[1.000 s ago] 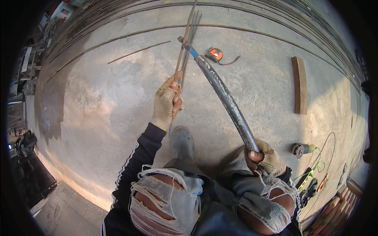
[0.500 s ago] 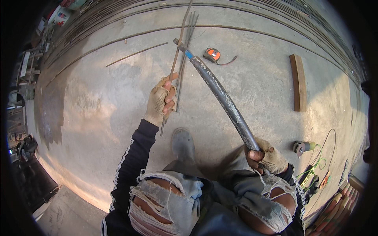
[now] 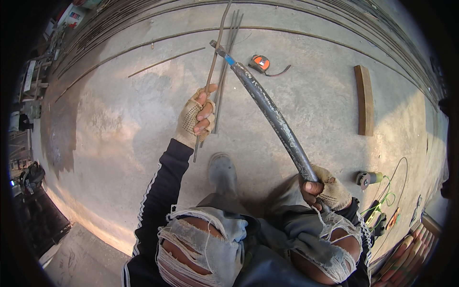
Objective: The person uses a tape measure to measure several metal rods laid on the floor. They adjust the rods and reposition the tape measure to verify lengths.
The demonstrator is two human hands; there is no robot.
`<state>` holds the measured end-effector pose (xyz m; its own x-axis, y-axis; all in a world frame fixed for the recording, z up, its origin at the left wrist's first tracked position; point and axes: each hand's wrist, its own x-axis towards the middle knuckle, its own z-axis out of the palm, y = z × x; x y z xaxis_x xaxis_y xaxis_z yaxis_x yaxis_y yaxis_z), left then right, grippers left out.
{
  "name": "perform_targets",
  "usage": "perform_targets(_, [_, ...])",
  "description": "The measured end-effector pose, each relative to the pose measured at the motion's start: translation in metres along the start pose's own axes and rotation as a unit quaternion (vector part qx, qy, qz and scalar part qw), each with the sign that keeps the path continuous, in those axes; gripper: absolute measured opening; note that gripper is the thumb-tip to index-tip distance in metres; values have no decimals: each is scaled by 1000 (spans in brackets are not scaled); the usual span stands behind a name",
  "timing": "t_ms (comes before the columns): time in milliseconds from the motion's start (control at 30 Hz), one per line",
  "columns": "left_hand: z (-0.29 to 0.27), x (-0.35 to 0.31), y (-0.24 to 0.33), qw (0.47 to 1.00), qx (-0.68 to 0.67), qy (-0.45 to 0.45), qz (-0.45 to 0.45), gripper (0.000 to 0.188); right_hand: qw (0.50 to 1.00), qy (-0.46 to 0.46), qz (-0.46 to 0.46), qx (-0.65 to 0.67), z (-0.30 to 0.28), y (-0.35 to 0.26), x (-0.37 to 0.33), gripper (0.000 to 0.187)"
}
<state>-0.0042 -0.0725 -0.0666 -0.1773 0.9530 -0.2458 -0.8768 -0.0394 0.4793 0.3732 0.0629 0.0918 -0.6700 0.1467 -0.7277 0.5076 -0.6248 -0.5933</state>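
Observation:
My left hand, in a fingerless beige work glove, is closed round a thin steel rod. The rod runs up past the top edge, bending slightly near the tool's head, and its lower end sticks out below my wrist. In my right hand, gloved the same way, is the lower end of a long black-handled rebar bending wrench with a blue band near its head. Its small metal jaw meets the rod above my left hand; how the jaw sits on the rod is too small to tell. Several loose rods lie beside my left hand.
An orange and black tape measure lies on the concrete floor, its tip pulled out. A short rod and long steel bars are farther off. To the right are a wooden block and an angle grinder with a green cord.
The held rod and the wrench head have shifted slightly up and left, and the rod looks a little more bent near the head. Both hands keep their grip.

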Motion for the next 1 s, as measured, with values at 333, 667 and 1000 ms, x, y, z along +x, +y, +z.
perform_targets(333, [5,-1,-11,999,-25,-9,44,49,999,0,-8,53,6,4,2,46])
perform_targets(667, [25,2,-21,992,53,53,102,49,999,9,-9,41,6,1,-1,45])
perform_targets(1000, [34,1,-28,986,57,102,120,47,1000,14,-7,10,4,3,-3,48])
